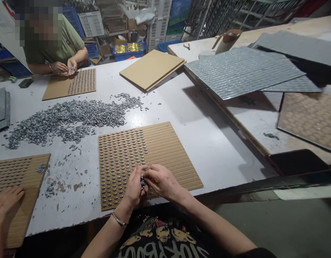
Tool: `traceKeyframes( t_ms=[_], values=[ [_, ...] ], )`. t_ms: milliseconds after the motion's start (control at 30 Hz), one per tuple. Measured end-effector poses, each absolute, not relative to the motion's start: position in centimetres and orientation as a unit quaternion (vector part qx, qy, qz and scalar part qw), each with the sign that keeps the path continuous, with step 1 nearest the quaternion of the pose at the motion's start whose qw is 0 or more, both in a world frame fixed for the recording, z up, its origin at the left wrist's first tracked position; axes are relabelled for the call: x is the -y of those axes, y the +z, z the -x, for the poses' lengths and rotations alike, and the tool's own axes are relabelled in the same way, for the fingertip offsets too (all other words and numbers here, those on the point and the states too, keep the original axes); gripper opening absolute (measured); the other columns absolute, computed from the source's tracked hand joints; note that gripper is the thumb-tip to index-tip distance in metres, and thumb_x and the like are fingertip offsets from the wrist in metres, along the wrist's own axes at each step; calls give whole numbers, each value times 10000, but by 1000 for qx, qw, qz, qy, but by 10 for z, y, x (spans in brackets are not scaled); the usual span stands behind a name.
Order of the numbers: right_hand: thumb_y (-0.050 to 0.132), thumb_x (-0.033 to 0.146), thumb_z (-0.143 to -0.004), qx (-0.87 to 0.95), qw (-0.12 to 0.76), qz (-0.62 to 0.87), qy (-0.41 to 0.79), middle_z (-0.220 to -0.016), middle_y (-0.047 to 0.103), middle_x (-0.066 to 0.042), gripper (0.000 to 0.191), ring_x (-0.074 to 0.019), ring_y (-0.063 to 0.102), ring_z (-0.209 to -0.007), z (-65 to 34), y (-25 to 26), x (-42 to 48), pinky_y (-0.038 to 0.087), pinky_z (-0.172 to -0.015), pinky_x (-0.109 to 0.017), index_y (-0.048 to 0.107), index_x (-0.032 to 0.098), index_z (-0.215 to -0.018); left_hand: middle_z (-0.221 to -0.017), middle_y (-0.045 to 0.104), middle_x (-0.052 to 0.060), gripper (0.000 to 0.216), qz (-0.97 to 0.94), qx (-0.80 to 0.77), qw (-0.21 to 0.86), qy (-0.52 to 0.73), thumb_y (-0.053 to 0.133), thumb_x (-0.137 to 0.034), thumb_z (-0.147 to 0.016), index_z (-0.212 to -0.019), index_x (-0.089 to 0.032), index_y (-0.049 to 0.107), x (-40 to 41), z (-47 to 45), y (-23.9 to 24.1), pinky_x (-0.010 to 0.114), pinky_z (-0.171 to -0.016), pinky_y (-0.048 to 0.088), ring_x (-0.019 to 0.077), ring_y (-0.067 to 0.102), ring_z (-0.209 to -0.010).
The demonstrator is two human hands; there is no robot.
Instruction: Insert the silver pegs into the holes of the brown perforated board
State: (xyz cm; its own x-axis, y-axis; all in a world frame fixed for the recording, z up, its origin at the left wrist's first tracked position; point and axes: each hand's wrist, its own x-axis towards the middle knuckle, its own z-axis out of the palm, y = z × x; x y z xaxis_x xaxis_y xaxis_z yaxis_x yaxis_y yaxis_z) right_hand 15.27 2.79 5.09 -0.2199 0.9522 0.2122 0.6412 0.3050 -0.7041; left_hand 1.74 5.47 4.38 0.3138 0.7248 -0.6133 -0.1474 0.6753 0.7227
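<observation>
A brown grooved board [165, 150] lies in front of me on the white table [208, 136]. Its left half is filled with rows of small grey oval metal pieces. My left hand [134, 188] cups a small bunch of these pieces [142, 182] over the board's near edge. My right hand [161, 179] meets it, fingertips pinching at the bunch. A big loose heap of the same grey pieces [65, 120] spreads across the table beyond the board.
A person across the table [53, 46] fills another board [71, 84]. A co-worker's hand [5, 204] rests on a third board [17, 186] at left. Stacked blank boards [151, 68] and filled grey sheets [240, 71] lie to the right.
</observation>
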Motion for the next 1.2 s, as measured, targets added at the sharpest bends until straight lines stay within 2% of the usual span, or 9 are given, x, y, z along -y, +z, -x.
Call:
traceKeyframes(
  t_ms=[100,200,367,567,733,867,967,1067,1200],
  values=[
    [510,211,-913,699,349,561,273,-814,615,-41,124,-173,562,-794,-156,51,-29,455,-732,-290,619,211,-854,-511,483,-56,431,-281,-473,791,268,601,-582,-784,-891,-165,587,-55,-15,37,157,-299,172,56,394,-347],
    [500,231,-911,667,359,590,280,-772,608,-28,142,-165,558,-745,-161,50,-32,440,-689,-279,579,205,-795,-564,512,-55,363,-283,-452,806,256,661,-512,-767,-787,-175,529,-58,-12,35,141,-306,161,30,365,-364],
    [507,227,-876,590,387,640,305,-707,624,7,116,-130,552,-624,-175,32,-53,417,-607,-240,593,195,-804,-701,590,-10,335,-235,-447,822,265,725,-424,-732,-822,-163,534,-62,-9,35,117,-328,192,26,410,-440],
    [523,173,-812,564,359,664,334,-761,685,-4,151,-146,611,-709,-180,2,-82,443,-668,-237,672,183,-835,-735,602,20,271,-197,-432,830,293,705,-356,-766,-855,-140,567,-63,-3,28,116,-350,246,41,443,-498],
    [548,160,-837,593,301,707,243,-863,689,-62,131,-182,613,-848,-173,-10,-91,441,-783,-275,678,174,-838,-720,607,22,263,-193,-439,826,296,715,-338,-754,-839,-135,571,-64,-1,27,114,-346,240,41,440,-489],
    [557,154,-837,574,264,735,248,-808,670,-51,118,-176,600,-770,-171,-1,-90,442,-720,-277,657,172,-897,-720,619,35,303,-211,-438,817,311,664,-405,-790,-880,-128,579,-64,-3,30,120,-335,249,52,456,-477],
    [536,196,-881,594,321,695,245,-797,650,-38,152,-166,589,-739,-169,20,-73,448,-694,-273,640,179,-991,-722,634,47,415,-233,-440,804,325,578,-507,-829,-1000,-130,579,-63,-4,33,131,-315,248,67,467,-449],
    [504,234,-933,688,344,579,270,-921,650,-59,182,-167,592,-827,-162,41,-49,465,-748,-280,650,213,-1038,-705,613,17,510,-268,-453,787,321,521,-582,-838,-1121,-159,565,-59,-6,38,133,-295,216,63,464,-402],
    [524,186,-917,757,321,501,271,-1015,642,-83,171,-193,576,-930,-152,52,-28,470,-814,-315,646,222,-1030,-727,600,-8,564,-299,-493,759,304,501,-652,-814,-1140,-197,566,-52,-12,45,143,-304,268,41,442,-361]
  ],
)
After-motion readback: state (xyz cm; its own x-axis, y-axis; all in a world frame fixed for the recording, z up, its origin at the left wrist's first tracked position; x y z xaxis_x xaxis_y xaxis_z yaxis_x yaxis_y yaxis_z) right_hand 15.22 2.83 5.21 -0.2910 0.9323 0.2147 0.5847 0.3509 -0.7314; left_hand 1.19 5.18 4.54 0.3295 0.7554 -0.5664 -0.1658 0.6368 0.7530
